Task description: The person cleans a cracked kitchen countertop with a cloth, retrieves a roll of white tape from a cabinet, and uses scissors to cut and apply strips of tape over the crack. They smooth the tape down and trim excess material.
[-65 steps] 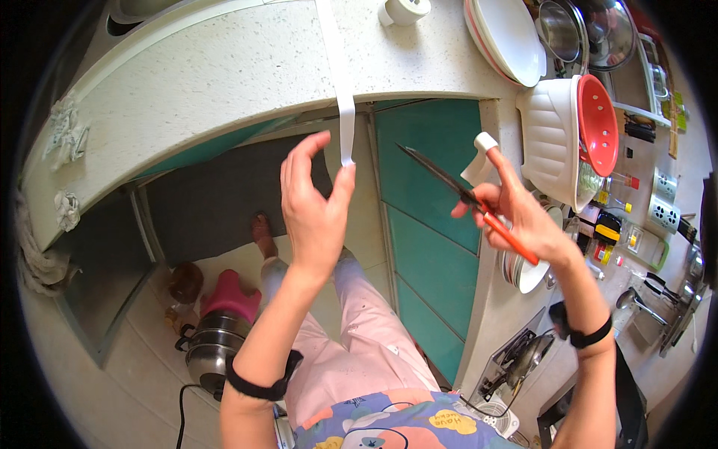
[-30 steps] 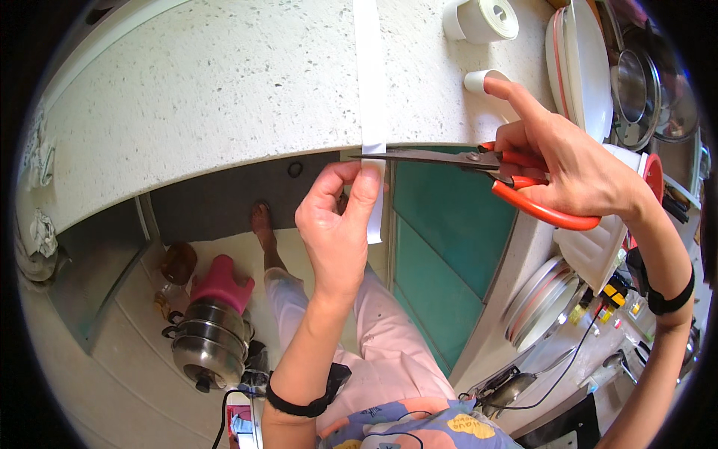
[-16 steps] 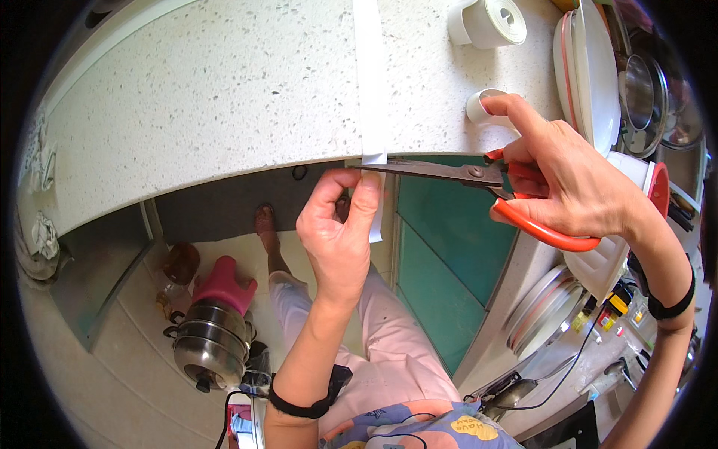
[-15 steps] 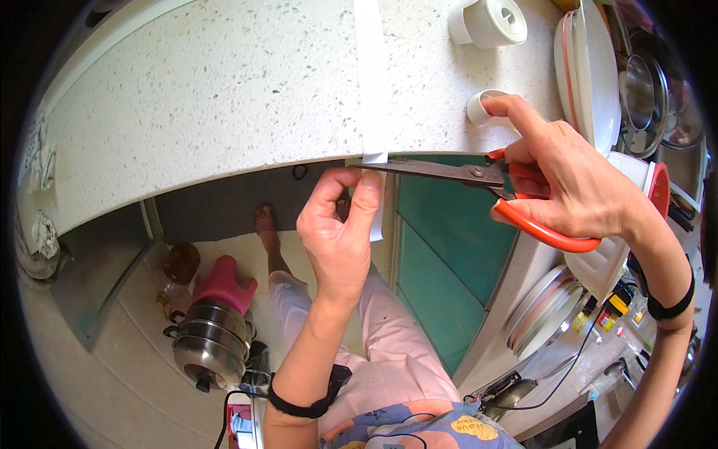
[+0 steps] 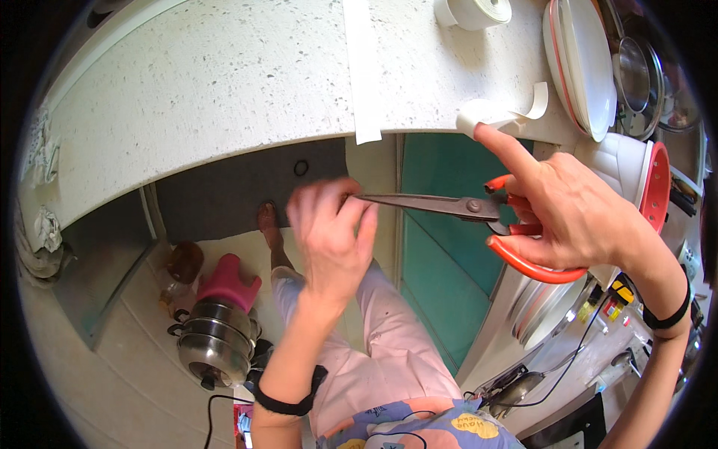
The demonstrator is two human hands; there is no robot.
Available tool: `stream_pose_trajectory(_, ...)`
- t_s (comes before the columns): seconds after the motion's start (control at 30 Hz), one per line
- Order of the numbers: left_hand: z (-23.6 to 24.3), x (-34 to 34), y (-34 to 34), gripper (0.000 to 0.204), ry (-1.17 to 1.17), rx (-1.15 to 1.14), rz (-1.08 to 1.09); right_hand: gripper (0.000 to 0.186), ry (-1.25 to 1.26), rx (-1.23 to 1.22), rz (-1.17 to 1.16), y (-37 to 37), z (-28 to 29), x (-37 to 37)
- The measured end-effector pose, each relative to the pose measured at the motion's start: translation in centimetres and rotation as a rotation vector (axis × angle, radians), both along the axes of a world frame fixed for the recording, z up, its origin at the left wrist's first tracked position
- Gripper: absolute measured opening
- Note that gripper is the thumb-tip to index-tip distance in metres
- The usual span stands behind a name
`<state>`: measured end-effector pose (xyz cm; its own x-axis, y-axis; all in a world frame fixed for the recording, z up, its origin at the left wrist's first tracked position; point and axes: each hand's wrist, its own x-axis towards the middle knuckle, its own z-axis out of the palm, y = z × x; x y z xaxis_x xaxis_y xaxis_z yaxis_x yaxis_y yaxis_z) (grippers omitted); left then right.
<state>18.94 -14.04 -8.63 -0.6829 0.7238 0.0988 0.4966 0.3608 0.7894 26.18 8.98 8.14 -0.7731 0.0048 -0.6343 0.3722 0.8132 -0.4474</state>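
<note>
My right hand (image 5: 565, 202) grips scissors (image 5: 441, 203) with red handles and dark blades, which look closed and point left. Its index finger stretches out and touches a short curled piece of white tape (image 5: 497, 114) at the counter edge. My left hand (image 5: 329, 236), partly blurred, is curled closed by the blade tip; whatever it holds is hidden. Above the hands, a long white tape strip (image 5: 362, 75) runs along the speckled counter (image 5: 224, 82) and ends just at its front edge. Behind the curl stands a roll of white tape (image 5: 475, 13).
White plates (image 5: 587, 67) and a red-and-white basket (image 5: 636, 176) stand at the right. Below are a steel pot (image 5: 215, 348), a pink stool (image 5: 230, 280), teal cabinet doors (image 5: 441, 254) and a dark mat (image 5: 247, 183). A black cable (image 5: 572, 367) hangs at the lower right.
The tape end that hung below the counter edge is gone; the strip now ends at the edge. Both hands and the scissors have moved down, away from the strip. The curled piece has unrolled somewhat.
</note>
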Motion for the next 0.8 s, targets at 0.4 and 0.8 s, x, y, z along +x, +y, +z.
stream_pose_trajectory(0.4,-0.3,-10.3,0.2,0.073,1.416,-0.341,-0.515,0.084,0.054,0.067,-0.624,-3.0,4.7,3.1)
stream_pose_trajectory(0.8,2.0,-11.8,-2.7,0.042,1.101,-0.155,-0.85,0.073,0.242,0.031,-0.978,-7.4,1.5,5.1)
